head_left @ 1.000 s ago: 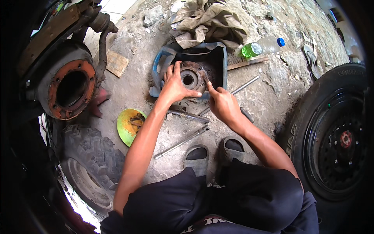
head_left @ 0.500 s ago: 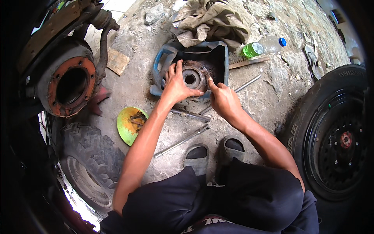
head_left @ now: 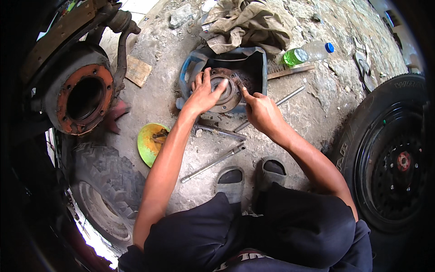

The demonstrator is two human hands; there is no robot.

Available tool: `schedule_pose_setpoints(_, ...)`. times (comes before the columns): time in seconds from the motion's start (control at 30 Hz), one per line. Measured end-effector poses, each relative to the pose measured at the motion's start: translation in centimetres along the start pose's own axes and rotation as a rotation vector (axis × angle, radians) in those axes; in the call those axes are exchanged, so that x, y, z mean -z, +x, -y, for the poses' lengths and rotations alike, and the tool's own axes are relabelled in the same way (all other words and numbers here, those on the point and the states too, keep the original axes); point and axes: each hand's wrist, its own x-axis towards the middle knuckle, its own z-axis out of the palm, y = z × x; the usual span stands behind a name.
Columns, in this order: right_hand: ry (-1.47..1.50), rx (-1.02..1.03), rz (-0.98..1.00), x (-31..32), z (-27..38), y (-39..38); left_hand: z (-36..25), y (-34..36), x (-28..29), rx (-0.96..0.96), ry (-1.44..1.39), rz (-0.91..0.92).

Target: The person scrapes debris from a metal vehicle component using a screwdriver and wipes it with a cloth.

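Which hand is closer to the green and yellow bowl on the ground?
The left hand. It rests on the rusty metal hub in the blue tub, up and right of the bowl. The right hand is farther right, at the hub's other side.

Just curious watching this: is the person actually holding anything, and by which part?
The left hand lies spread on the rusty round hub's rim. The right hand pinches a thin tool; which part cannot be told.
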Motion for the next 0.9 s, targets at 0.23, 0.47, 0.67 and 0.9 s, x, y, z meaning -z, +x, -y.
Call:
schedule_pose_setpoints(0.23, 0.028, -0.032, -0.009, 0.5, -0.1, 0.1, 0.9, 0.8, -0.2, -0.059, -0.232, 0.025)
schedule_pose_setpoints(0.47, 0.083, -0.026, -0.035, 0.1, -0.7, -0.6, 3.9, 0.2, -0.5, 0.220, -1.150, -0.348)
schedule_pose_setpoints(0.67, 0.107, -0.045, -0.045, 0.0, 0.3, 0.0, 4.9, 0.1, -0.6, 0.113, -0.864, -0.323)
schedule_pose_setpoints(0.9, 0.164, -0.081, -0.155, -1.1, -0.7, 0.0, 2.5, -0.2, -4.0, 0.000, -0.816, -0.341)
